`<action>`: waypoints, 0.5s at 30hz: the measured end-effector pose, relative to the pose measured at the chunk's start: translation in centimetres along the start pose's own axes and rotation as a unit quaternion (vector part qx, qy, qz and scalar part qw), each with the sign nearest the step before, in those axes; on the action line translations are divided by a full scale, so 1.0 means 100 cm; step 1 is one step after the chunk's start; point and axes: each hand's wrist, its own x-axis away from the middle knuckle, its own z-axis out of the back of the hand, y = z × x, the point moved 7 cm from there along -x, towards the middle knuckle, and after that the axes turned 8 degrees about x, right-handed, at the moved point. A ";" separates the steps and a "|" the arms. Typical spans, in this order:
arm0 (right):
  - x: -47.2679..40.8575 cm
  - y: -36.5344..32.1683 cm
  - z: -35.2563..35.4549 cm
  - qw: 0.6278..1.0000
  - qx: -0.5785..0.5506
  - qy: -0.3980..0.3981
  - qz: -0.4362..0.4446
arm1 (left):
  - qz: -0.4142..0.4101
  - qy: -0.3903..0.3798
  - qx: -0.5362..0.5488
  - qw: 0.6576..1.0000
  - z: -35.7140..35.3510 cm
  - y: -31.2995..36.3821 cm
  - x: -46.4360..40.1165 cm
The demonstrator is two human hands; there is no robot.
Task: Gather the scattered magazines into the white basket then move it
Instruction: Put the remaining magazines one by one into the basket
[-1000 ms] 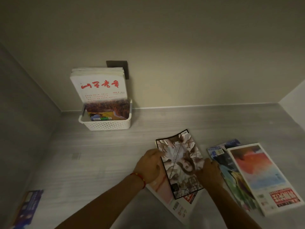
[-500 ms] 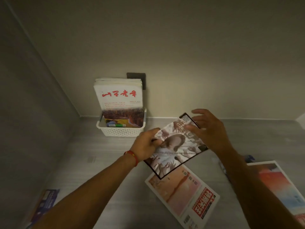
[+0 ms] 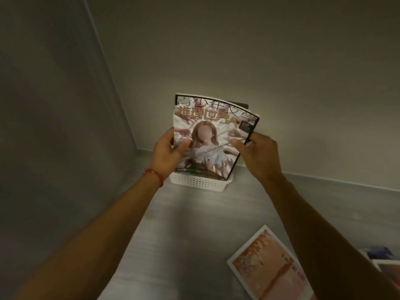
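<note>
The left hand (image 3: 167, 151) grips the left edge of an upright magazine (image 3: 213, 135), thumb curled across the front of the cover and the other fingers hidden behind it; a red string bracelet (image 3: 154, 176) circles that wrist; the right hand (image 3: 257, 155) pinches the magazine's right edge, thumb on the cover, fingers curled behind. The magazine stands cover toward the camera, slightly bowed, showing a long-haired figure ringed by reaching hands beneath large printed characters; its lower edge sits at the mouth of the white basket (image 3: 200, 182), though whether it has reached the bottom cannot be told. The basket, perforated along its side, rests on the grey floor (image 3: 194, 224) against the wall (image 3: 238, 50); a dark plate (image 3: 240, 104) on the wall peeks out behind the magazine's top edge. Nearer the camera, to the right, a pink-covered magazine (image 3: 270, 267) lies flat on the floor; further right, by the frame's edge, corners of more magazines (image 3: 381, 256) show past the right forearm.
</note>
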 end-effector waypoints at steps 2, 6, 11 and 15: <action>-0.019 -0.010 -0.018 1.000 0.013 0.003 -0.004 | -0.005 0.046 -0.097 0.994 0.018 -0.013 -0.018; -0.031 -0.003 -0.056 0.999 0.029 -0.026 -0.036 | 0.033 0.064 -0.094 0.993 0.028 -0.048 -0.032; -0.024 0.023 -0.084 0.995 0.060 -0.045 -0.072 | 0.079 0.047 -0.080 0.993 0.024 -0.091 -0.034; -0.016 0.040 -0.110 0.988 0.077 -0.101 -0.087 | 0.114 0.051 -0.066 0.990 0.019 -0.114 -0.034</action>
